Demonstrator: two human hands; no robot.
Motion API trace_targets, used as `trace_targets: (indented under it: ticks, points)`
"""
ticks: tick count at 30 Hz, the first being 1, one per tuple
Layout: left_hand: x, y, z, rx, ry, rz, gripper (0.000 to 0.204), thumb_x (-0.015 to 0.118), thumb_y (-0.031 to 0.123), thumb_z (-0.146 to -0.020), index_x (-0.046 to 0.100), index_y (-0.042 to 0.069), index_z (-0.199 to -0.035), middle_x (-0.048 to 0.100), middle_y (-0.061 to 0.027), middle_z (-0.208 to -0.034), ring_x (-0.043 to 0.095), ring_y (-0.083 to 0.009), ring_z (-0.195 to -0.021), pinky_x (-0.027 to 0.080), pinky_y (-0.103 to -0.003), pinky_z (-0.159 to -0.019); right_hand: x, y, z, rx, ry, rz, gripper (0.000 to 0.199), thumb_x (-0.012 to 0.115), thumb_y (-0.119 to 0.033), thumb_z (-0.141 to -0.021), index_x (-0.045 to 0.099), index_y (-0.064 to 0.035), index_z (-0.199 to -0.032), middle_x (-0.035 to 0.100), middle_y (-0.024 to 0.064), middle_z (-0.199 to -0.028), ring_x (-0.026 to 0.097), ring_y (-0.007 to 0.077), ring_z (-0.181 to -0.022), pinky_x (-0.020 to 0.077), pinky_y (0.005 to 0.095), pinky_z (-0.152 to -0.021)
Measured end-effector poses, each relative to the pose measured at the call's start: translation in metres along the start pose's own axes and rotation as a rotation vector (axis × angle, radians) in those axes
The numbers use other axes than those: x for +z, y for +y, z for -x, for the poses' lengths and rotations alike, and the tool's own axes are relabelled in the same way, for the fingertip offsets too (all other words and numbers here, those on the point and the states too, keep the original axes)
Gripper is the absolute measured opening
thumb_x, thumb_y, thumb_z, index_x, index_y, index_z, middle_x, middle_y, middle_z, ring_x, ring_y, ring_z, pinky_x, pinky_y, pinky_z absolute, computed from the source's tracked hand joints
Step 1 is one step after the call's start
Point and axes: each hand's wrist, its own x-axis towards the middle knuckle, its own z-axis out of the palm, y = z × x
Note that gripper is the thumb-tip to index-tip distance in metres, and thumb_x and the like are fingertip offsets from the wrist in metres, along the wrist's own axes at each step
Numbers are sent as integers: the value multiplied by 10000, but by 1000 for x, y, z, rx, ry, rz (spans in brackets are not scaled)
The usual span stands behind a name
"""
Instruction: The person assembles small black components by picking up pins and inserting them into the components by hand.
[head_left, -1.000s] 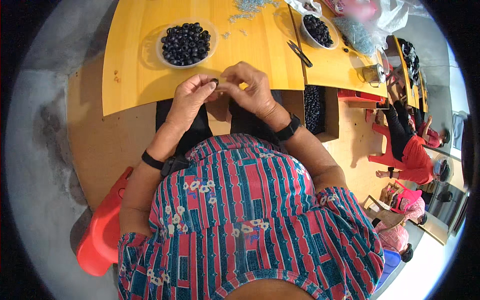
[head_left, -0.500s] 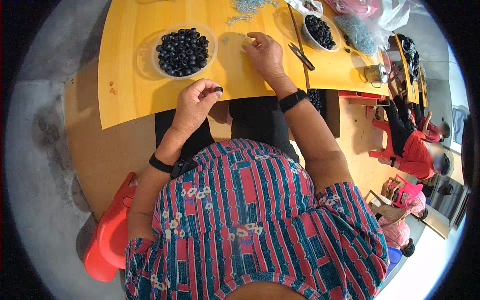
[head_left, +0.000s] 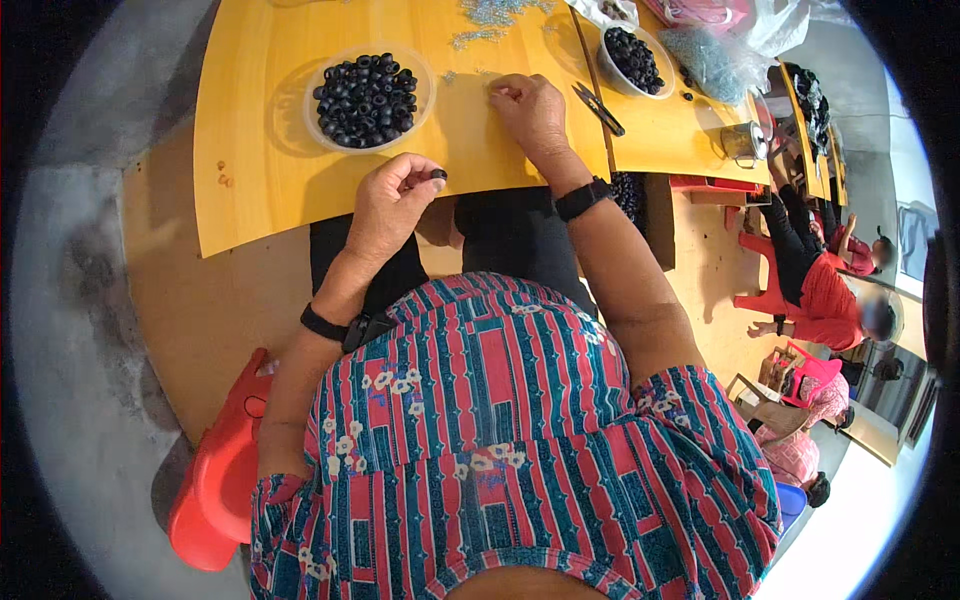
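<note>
My left hand [head_left: 393, 203] is at the near edge of the yellow table [head_left: 250, 190] and pinches a small black ring [head_left: 438, 175] between thumb and fingers. My right hand [head_left: 527, 110] reaches further out over the table with its fingers curled down on the surface, near scattered small pale pieces [head_left: 480, 38]; whether it holds one I cannot tell. A clear round bowl [head_left: 369, 97] full of black rings stands just beyond my left hand. Both wrists wear black bands.
A second bowl of black rings [head_left: 632, 55] and black scissors [head_left: 597, 107] lie at the right. A metal cup [head_left: 740, 142] stands further right. Other people sit on red chairs at the right [head_left: 820, 290]. My red seat [head_left: 215, 480] is below left.
My hands were together at the table edge a second ago. The right hand has since reached out onto the table; the left stays near the edge with the black ring.
</note>
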Motion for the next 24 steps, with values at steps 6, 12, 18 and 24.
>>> trace_targets:
  ticks: [6, 12, 18, 24]
  points:
    - [0, -1, 0, 5, -4, 9, 95, 630, 77, -827, 615, 7, -890, 598, 22, -770, 530, -43, -697, 457, -208, -648, -4, -1, 6, 61, 32, -44, 236, 675, -197, -709, 692, -72, -908, 632, 125, -748, 609, 297, -728, 500, 379, -684]
    - [0, -5, -1, 39, 17, 19, 106, 641, 81, -810, 628, 1, -878, 615, 0, -741, 554, -64, -681, 471, -228, -640, -1, -2, 14, -21, 66, -124, 176, 683, -193, -718, 702, -64, -835, 632, 124, -763, 614, 297, -754, 502, 375, -708]
    - [1, -3, 0, 28, -26, -6, 85, 618, 71, -848, 605, 16, -910, 581, 44, -810, 516, -28, -732, 446, -189, -677, 1, 2, 27, -148, 45, -97, 138, 678, -184, -725, 709, -93, -824, 628, 122, -814, 603, 304, -800, 495, 377, -743]
    - [4, -3, 0, 45, 15, 6, 102, 639, 74, -810, 624, 5, -884, 621, -2, -757, 557, -62, -697, 475, -226, -657, -3, -2, 28, -160, -19, 47, 104, 643, -181, -766, 668, -89, -808, 606, 128, -829, 598, 311, -789, 496, 400, -717]
